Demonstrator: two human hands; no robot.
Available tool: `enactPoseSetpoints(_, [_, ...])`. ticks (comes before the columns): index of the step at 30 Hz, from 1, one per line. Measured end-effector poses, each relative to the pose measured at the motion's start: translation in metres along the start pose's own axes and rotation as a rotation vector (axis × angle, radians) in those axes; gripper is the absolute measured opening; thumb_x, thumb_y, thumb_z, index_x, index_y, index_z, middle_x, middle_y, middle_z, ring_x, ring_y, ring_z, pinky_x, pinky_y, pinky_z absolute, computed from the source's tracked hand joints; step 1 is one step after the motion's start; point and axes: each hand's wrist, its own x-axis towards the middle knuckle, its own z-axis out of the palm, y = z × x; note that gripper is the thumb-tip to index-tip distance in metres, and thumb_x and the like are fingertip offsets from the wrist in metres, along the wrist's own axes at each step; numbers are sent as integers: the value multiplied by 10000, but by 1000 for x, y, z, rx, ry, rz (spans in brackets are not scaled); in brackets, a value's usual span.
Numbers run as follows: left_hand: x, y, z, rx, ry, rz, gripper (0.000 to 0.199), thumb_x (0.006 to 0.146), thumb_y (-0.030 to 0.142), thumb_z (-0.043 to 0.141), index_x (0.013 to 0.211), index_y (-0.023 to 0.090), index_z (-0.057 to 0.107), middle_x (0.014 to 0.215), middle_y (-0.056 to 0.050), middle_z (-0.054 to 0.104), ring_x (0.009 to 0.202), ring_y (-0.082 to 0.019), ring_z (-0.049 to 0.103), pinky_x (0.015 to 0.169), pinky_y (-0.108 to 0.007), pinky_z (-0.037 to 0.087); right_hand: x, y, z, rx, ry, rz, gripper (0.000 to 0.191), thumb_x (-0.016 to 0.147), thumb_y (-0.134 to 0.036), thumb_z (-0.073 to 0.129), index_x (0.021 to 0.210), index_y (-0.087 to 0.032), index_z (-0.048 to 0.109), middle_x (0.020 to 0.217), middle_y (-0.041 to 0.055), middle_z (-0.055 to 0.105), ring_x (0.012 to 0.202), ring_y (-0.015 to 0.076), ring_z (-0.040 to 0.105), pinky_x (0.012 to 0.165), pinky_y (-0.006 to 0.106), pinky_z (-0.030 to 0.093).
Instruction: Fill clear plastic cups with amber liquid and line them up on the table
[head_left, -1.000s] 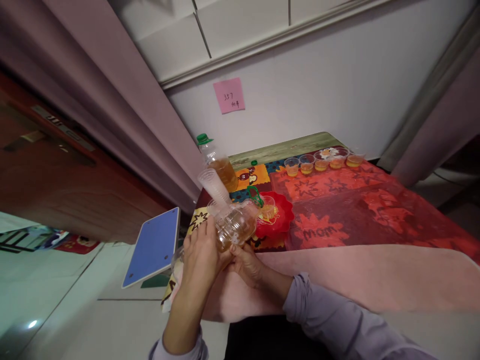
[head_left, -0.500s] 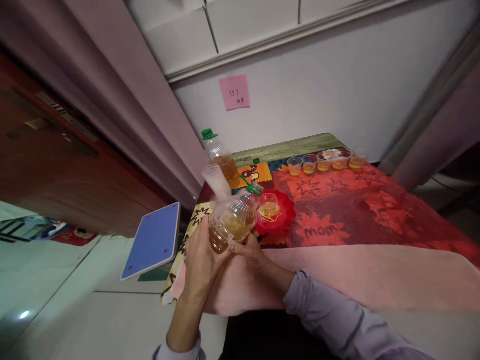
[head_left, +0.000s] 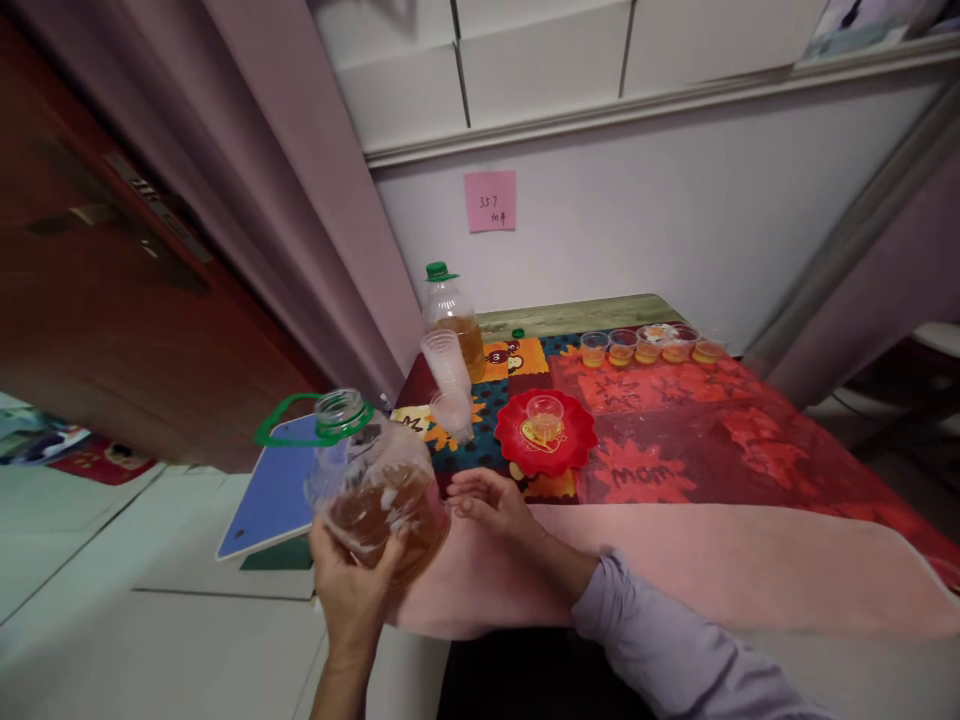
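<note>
A large clear bottle (head_left: 390, 500) of amber liquid, with an uncapped mouth and a green ring handle, tilts to the left over the table's left front edge. My left hand (head_left: 352, 580) grips its lower body. Just right of the bottle, my right hand (head_left: 499, 505) has its fingers extended and holds nothing. On a red scalloped plate (head_left: 510, 440) stands a clear cup (head_left: 546, 415) with some liquid. Stacked clear cups (head_left: 448, 362) lean beside a second bottle (head_left: 469, 340), which has a green cap.
A row of several cups (head_left: 622, 347) with yellow liquid stands along the table's back right. A small green cap (head_left: 518, 333) lies near the back. Left of the table is a blue board (head_left: 274, 490); a pink cloth (head_left: 675, 560) covers the front edge.
The held bottle has moved left and toward me, away from the red plate, and its mouth now points up and left. My right hand has let go of it. The view has shifted slightly.
</note>
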Motion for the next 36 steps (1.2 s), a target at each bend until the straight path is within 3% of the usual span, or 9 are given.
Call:
enactPoseSetpoints(5, [-9,-34,-5,-46,16,-40,918,728,520,875,1489,207,467,1414,-164,627,1302,-336,669,1164,-541,543,-16,-18,-23,-242,4,12,392,824,-558,895,1019,-237,783,874,13,781,770,172,711,726,319,565])
enactPoseSetpoints(10, [-12,-42,4,-111,58,11,891,715,540,880,1466,262,488,1383,-123,655,1276,-370,680,1101,-565,595,-15,-75,-66,-584,53,-75,348,840,-558,849,957,-234,797,806,18,780,660,172,676,629,297,508])
enactPoseSetpoints(14, [-14,-39,8,-150,40,0,922,736,577,857,1502,262,453,1443,-132,623,1358,-414,631,1172,-639,525,-1,-124,-98,-1092,162,-130,303,934,-496,735,817,-221,788,670,-1,719,572,153,598,576,276,414])
enactPoseSetpoints(18, [-16,-45,6,-136,4,29,895,791,483,846,1541,272,406,1480,-136,598,1398,-405,608,1196,-643,507,18,-154,-116,-1544,259,-116,283,933,-404,752,1146,-225,807,1001,75,838,865,244,761,773,331,538])
enactPoseSetpoints(22, [-18,-49,5,-100,19,57,926,786,500,855,1556,278,391,1494,-144,594,1381,-408,623,1169,-638,539,42,-166,-117,-1796,211,-106,657,905,-542,813,1425,-164,682,1426,199,730,1284,362,707,1043,436,542])
enactPoseSetpoints(25, [-20,-52,5,-96,38,59,945,778,528,854,1575,308,396,1496,-124,607,1370,-420,625,1172,-680,528,57,-169,-109,-1922,128,5,849,843,-624,854,1507,-150,617,1459,234,705,1335,395,683,1102,464,514])
enactPoseSetpoints(30, [-22,-67,5,-85,25,55,987,792,551,855,1632,349,379,1554,-125,594,1428,-426,588,1211,-711,476,66,-167,-95,-1993,39,146,739,895,-574,799,1469,-129,661,1355,260,759,1234,416,744,1057,466,530])
enactPoseSetpoints(33, [-21,-76,4,-53,47,60,1036,766,560,870,1654,350,378,1598,-128,561,1448,-426,577,1194,-676,509,68,-168,-94,-1970,32,147,733,869,-569,818,1446,-136,688,1342,247,772,1204,409,760,1009,435,555])
enactPoseSetpoints(36, [-21,-81,3,-43,77,53,1108,727,598,876,1675,333,368,1619,-142,532,1483,-483,525,1209,-744,459,75,-177,-99,-1927,28,127,694,842,-554,844,1408,-173,719,1288,182,809,1154,359,783,957,373,566])
